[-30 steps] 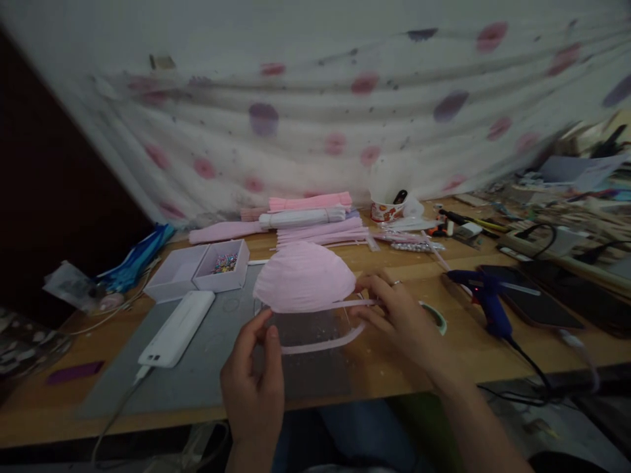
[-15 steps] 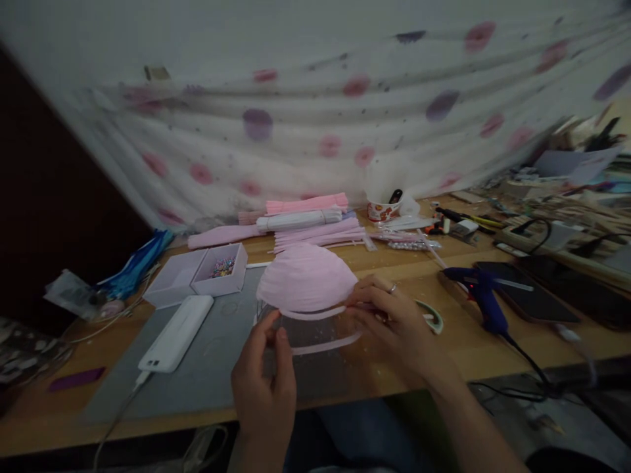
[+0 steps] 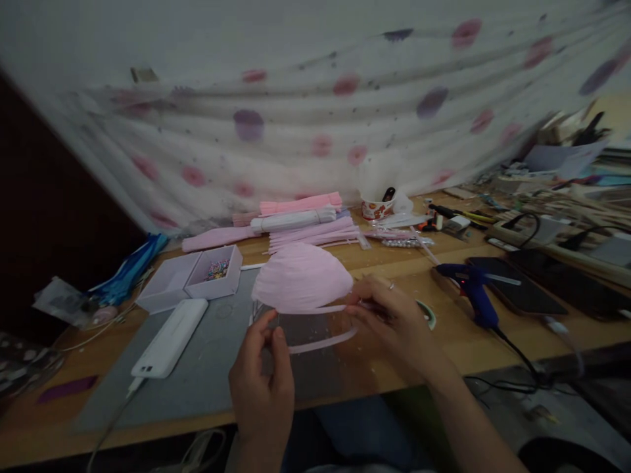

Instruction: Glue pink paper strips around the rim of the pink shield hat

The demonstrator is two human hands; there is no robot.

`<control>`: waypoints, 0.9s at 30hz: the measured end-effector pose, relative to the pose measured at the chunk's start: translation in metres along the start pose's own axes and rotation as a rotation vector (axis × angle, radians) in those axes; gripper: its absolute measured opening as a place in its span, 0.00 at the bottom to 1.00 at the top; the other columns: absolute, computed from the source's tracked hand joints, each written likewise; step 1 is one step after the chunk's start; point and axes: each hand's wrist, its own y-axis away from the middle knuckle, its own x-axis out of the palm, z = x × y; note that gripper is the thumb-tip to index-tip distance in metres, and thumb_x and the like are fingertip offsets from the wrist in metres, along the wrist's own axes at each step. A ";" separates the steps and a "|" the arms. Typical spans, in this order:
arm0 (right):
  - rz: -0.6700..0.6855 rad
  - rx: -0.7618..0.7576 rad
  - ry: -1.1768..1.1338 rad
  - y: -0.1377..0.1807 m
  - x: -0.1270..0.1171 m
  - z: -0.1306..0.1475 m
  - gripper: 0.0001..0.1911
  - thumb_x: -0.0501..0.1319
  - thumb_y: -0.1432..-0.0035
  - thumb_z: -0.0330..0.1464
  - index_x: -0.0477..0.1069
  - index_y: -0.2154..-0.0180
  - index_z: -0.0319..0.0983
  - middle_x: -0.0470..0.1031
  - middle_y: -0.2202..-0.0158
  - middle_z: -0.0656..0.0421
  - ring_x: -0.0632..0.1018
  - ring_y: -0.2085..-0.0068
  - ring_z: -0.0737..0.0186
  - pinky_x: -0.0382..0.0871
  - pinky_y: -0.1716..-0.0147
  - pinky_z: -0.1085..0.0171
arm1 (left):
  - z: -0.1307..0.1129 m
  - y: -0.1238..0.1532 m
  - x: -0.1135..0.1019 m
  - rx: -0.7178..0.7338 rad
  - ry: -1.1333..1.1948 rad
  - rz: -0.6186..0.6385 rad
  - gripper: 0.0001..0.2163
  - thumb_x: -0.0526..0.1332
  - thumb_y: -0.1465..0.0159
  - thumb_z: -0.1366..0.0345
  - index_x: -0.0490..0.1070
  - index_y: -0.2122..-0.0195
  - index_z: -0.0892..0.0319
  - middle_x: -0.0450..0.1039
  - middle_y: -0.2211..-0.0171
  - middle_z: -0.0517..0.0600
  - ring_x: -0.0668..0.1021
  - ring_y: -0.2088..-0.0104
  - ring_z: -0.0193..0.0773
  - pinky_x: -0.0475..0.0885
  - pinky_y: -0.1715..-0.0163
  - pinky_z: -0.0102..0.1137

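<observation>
A pale pink rounded piece (image 3: pixel 302 277), built from rows of pipe cleaners laid side by side, is held up over the grey mat. My left hand (image 3: pixel 263 374) pinches its lower left edge with thumb and forefinger. At the lower right, my right hand (image 3: pixel 387 315), with a ring on one finger, grips a pink pipe cleaner (image 3: pixel 323 309) that runs along the bottom edge of the piece. Below that, a curved pink strip (image 3: pixel 323 343) spans between the hands; where its ends attach is hidden by my fingers.
Bundles of pipe cleaners (image 3: pixel 315 233) lie behind. On the left are a box of beads (image 3: pixel 217 270), a white power bank (image 3: pixel 170 338) with a cable and the grey mat (image 3: pixel 197 394). A blue glue gun (image 3: pixel 473 295), a tape roll (image 3: pixel 430 315) and dark phones (image 3: pixel 517 286) sit right.
The lower pipe cleaner, bowed before, now lies straighter and closer against the edge of the pink piece. The whole view has shifted slightly; both hands keep their grip.
</observation>
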 end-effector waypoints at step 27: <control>-0.676 0.726 0.785 0.078 -0.097 -0.060 0.29 0.58 0.49 0.58 0.69 0.65 0.37 0.75 0.66 0.43 0.75 0.64 0.42 0.68 0.62 0.46 | 0.004 0.015 0.009 -0.019 0.069 -0.059 0.10 0.60 0.36 0.56 0.75 0.61 0.53 0.77 0.63 0.49 0.78 0.60 0.43 0.72 0.53 0.39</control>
